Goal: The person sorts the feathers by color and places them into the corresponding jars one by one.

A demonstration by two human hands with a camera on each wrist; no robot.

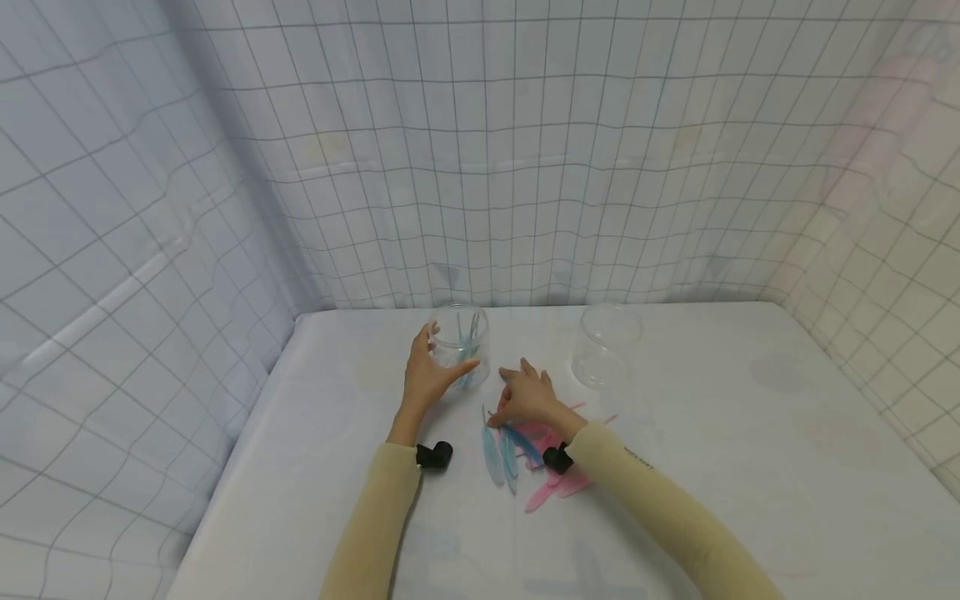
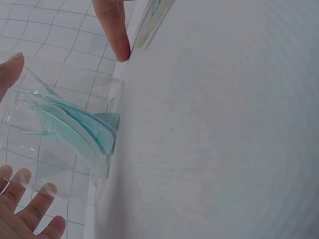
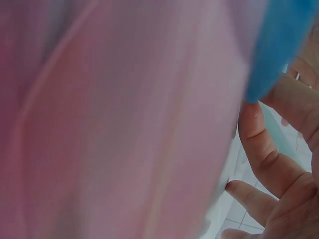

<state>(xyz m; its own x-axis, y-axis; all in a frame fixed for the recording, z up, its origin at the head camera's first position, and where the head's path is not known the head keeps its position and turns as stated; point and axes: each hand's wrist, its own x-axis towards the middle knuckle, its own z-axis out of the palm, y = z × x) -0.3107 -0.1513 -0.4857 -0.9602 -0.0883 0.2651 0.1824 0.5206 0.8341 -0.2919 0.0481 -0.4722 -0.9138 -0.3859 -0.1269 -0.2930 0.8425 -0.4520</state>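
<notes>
On the left of the table stands a clear round jar (image 1: 442, 354) with several light-blue feathers (image 2: 75, 127) leaning inside it. My left hand (image 1: 429, 372) holds the jar's side, thumb toward the near right and fingers round the left; its fingertips (image 2: 50, 189) lie against the clear wall in the left wrist view. My right hand (image 1: 527, 395) is over the loose feathers, thumb and index finger pinching at the quill end of a blue feather (image 3: 281, 45). Other blue feathers (image 1: 491, 458) lie below that hand, and pink feathers (image 1: 542, 498) spread under the right wrist.
A second clear jar (image 1: 606, 354), with nothing visible inside, stands to the right of the first. White grid-patterned curtains (image 1: 525, 167) enclose the white table (image 1: 712, 467) at the back and sides. Pink feathers fill most of the right wrist view.
</notes>
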